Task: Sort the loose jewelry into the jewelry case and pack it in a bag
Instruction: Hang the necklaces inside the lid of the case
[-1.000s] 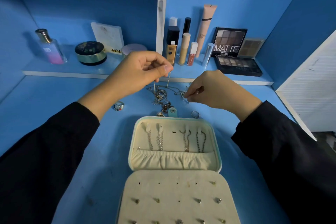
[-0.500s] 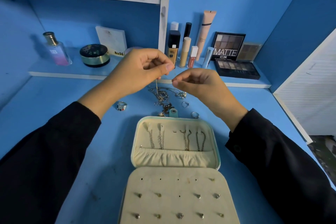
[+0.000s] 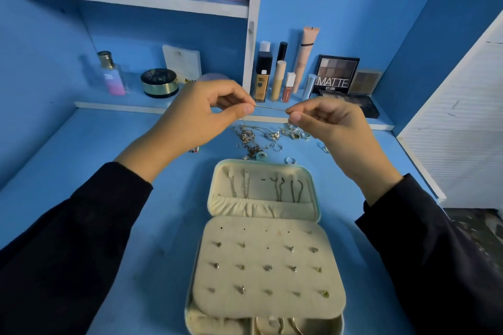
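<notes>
Gold thread-thin chain (image 3: 269,109) runs taut, pinched by left grip (image 3: 206,114) and right grip (image 3: 329,122), beyond padded cream case (image 3: 255,280).

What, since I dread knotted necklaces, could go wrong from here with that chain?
1. The thin chain is stretched taut between the left hand and right hand, each pinching it; more pull might snap it or slip it free.
2. Its tail seems to hang into the loose jewelry pile; lifting could snag or drag other pieces.
</notes>
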The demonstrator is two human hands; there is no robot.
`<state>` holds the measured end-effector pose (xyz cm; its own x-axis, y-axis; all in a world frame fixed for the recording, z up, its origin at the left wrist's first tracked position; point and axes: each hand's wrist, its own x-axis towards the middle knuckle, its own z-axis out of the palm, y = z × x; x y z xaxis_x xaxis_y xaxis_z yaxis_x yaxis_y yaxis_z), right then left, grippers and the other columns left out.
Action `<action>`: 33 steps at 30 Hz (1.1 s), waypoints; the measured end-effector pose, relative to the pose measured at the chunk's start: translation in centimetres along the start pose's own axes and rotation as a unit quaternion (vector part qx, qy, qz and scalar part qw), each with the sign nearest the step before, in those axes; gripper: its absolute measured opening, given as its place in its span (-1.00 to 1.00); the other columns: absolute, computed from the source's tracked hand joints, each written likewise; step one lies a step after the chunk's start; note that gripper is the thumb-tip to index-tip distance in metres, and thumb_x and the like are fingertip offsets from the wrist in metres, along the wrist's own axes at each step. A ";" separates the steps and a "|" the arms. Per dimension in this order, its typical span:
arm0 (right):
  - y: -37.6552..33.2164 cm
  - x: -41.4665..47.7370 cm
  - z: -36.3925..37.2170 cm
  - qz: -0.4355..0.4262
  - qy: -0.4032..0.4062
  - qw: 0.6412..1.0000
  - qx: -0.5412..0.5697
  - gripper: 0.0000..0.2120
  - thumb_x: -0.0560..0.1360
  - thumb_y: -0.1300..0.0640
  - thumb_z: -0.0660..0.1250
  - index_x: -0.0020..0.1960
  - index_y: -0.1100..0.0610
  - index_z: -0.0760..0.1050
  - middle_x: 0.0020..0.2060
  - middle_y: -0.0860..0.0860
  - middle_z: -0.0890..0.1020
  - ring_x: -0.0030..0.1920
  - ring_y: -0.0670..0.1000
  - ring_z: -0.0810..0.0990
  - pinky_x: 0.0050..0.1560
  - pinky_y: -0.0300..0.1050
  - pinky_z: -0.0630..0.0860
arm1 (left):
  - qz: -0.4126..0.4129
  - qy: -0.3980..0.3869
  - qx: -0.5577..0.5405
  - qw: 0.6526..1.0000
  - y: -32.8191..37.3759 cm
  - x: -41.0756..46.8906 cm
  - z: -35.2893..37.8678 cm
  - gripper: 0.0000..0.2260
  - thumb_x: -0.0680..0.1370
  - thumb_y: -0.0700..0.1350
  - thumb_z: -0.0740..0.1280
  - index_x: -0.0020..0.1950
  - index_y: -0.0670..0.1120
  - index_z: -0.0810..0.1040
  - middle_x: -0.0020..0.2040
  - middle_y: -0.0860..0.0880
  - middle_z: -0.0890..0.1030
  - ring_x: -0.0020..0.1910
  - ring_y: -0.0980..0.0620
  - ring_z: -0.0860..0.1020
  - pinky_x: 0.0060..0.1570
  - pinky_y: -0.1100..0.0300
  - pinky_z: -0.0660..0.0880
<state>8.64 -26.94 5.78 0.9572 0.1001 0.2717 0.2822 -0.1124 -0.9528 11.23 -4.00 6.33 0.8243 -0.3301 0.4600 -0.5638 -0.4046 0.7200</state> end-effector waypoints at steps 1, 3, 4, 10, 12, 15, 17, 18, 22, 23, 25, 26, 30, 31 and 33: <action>-0.2 -0.5 0.1 -0.001 -0.007 1.000 0.002 -0.94 0.45 0.28 0.43 -0.12 0.15 0.64 -0.26 -0.01 0.67 -0.21 -0.04 0.55 -0.19 -0.34 0.46 | -0.006 0.001 -0.019 1.000 0.4 -0.5 0.0 -0.94 0.53 -0.18 0.42 -0.04 -0.03 0.64 -0.08 0.03 0.68 -0.11 0.17 0.63 0.00 0.37 0.51; -0.6 -1.5 0.1 0.001 -0.025 1.000 0.005 -0.95 0.45 0.29 0.42 -0.11 0.18 0.63 -0.26 -0.06 0.69 -0.21 -0.09 0.59 -0.13 -0.34 0.49 | -0.021 0.007 -0.059 0.998 1.1 -1.7 0.0 -0.91 0.52 -0.19 0.42 -0.06 0.00 0.63 -0.12 0.08 0.68 -0.13 0.18 0.63 -0.02 0.37 0.51; -0.7 -2.0 0.1 0.003 -0.034 0.999 0.007 -0.95 0.44 0.28 0.43 -0.11 0.19 0.63 -0.25 -0.06 0.69 -0.19 -0.08 0.60 -0.10 -0.32 0.51 | -0.032 0.008 -0.080 0.996 1.4 -2.4 0.1 -0.92 0.51 -0.18 0.42 -0.06 0.00 0.63 -0.15 0.10 0.68 -0.14 0.19 0.62 -0.05 0.38 0.50; -0.1 -4.7 1.0 0.032 -0.069 0.997 0.012 -0.92 0.37 0.18 0.45 -0.14 0.15 0.65 -0.24 0.04 0.68 -0.17 0.01 0.57 -0.06 -0.13 0.49 | -0.085 -0.020 -0.161 0.983 2.1 -6.2 0.1 -0.90 0.41 -0.09 0.42 -0.10 -0.05 0.62 -0.23 0.10 0.67 -0.20 0.16 0.62 -0.06 0.36 0.52; 0.2 -5.1 1.3 0.050 -0.097 0.994 -0.012 -0.94 0.42 0.23 0.45 -0.12 0.20 0.65 -0.27 0.03 0.67 -0.24 -0.06 0.57 -0.16 -0.28 0.49 | -0.099 -0.037 -0.159 0.982 1.9 -6.8 0.0 -0.89 0.41 -0.08 0.42 -0.11 -0.07 0.63 -0.24 0.06 0.67 -0.21 0.12 0.62 -0.05 0.32 0.54; 0.7 -5.1 2.0 0.074 -0.114 0.988 -0.080 -0.97 0.46 0.25 0.45 -0.12 0.21 0.66 -0.28 0.08 0.66 -0.27 -0.05 0.53 -0.26 -0.28 0.43 | -0.140 -0.048 -0.127 0.981 1.2 -7.2 -0.1 -0.92 0.43 -0.10 0.47 -0.13 -0.08 0.64 -0.20 0.00 0.69 -0.21 0.11 0.63 -0.03 0.29 0.56; 1.3 -4.6 2.6 0.083 -0.090 0.982 -0.146 -0.97 0.46 0.22 0.46 -0.13 0.18 0.66 -0.33 0.02 0.64 -0.35 -0.12 0.49 -0.32 -0.34 0.38 | -0.154 -0.038 -0.070 0.985 0.6 -7.0 0.3 -0.95 0.47 -0.14 0.49 -0.16 -0.05 0.64 -0.20 0.03 0.70 -0.24 0.14 0.63 -0.07 0.29 0.56; 1.7 -4.3 2.9 0.080 -0.074 0.977 -0.183 -0.98 0.46 0.22 0.46 -0.14 0.16 0.67 -0.36 -0.04 0.62 -0.40 -0.17 0.46 -0.34 -0.38 0.37 | -0.151 -0.032 -0.028 0.988 0.2 -6.8 0.6 -0.95 0.47 -0.14 0.48 -0.17 -0.03 0.65 -0.20 0.04 0.69 -0.25 0.13 0.62 -0.09 0.29 0.55; 2.7 -3.1 4.1 0.056 -0.029 0.954 -0.293 -0.96 0.43 0.20 0.44 -0.19 0.13 0.66 -0.38 -0.09 0.60 -0.43 -0.24 0.46 -0.35 -0.46 0.37 | -0.117 -0.019 0.100 0.988 -0.5 -5.7 1.9 -0.91 0.48 -0.15 0.45 -0.22 0.00 0.64 -0.29 0.07 0.64 -0.30 0.20 0.56 -0.25 0.46 0.45; 2.8 -2.9 4.3 0.049 -0.022 0.950 -0.307 -0.96 0.43 0.21 0.44 -0.20 0.14 0.66 -0.39 -0.08 0.60 -0.44 -0.24 0.46 -0.35 -0.47 0.37 | -0.111 -0.023 0.105 0.988 -0.7 -5.5 2.2 -0.91 0.48 -0.18 0.45 -0.21 -0.02 0.64 -0.30 0.09 0.62 -0.31 0.22 0.54 -0.26 0.48 0.43; 3.0 -2.7 4.5 0.037 -0.010 0.944 -0.329 -0.94 0.42 0.23 0.42 -0.22 0.15 0.64 -0.41 -0.09 0.58 -0.45 -0.23 0.45 -0.35 -0.48 0.37 | -0.100 -0.038 0.117 0.987 -1.1 -5.4 2.7 -0.90 0.47 -0.20 0.44 -0.21 -0.03 0.64 -0.31 0.10 0.60 -0.30 0.23 0.55 -0.28 0.51 0.42; 3.1 -2.6 4.5 0.033 -0.005 0.941 -0.336 -0.94 0.41 0.24 0.41 -0.23 0.16 0.64 -0.42 -0.09 0.58 -0.44 -0.22 0.45 -0.35 -0.47 0.37 | -0.092 -0.044 0.128 0.987 -1.4 -5.4 2.9 -0.89 0.47 -0.21 0.43 -0.22 -0.02 0.64 -0.31 0.11 0.60 -0.29 0.21 0.55 -0.28 0.51 0.41; 3.6 -2.6 4.6 0.026 -0.009 0.938 -0.345 -0.95 0.39 0.27 0.41 -0.24 0.18 0.63 -0.39 -0.03 0.60 -0.41 -0.18 0.43 -0.31 -0.40 0.38 | -0.056 -0.059 0.166 0.983 -2.1 -5.6 3.3 -0.92 0.47 -0.21 0.43 -0.20 -0.05 0.64 -0.27 0.13 0.57 -0.28 0.18 0.55 -0.25 0.44 0.44; 3.7 -2.7 4.6 0.021 -0.012 0.939 -0.344 -0.95 0.38 0.27 0.41 -0.24 0.18 0.63 -0.39 -0.03 0.60 -0.40 -0.17 0.44 -0.31 -0.39 0.39 | -0.047 -0.062 0.171 0.982 -2.2 -5.6 3.3 -0.93 0.47 -0.21 0.43 -0.19 -0.06 0.64 -0.25 0.11 0.57 -0.28 0.16 0.55 -0.23 0.38 0.47; 3.8 -2.9 4.6 0.009 -0.016 0.940 -0.341 -0.94 0.38 0.28 0.41 -0.23 0.17 0.64 -0.38 -0.04 0.60 -0.38 -0.17 0.46 -0.28 -0.37 0.41 | -0.034 -0.065 0.177 0.981 -2.2 -5.7 3.3 -0.94 0.47 -0.22 0.42 -0.18 -0.07 0.64 -0.23 0.06 0.57 -0.28 0.14 0.55 -0.21 0.28 0.50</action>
<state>6.68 -23.13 0.76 0.9631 0.1210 0.2405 0.2518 -0.7210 -0.6455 7.60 -4.07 0.39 0.8603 -0.3891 0.3294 -0.5089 -0.6933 0.5102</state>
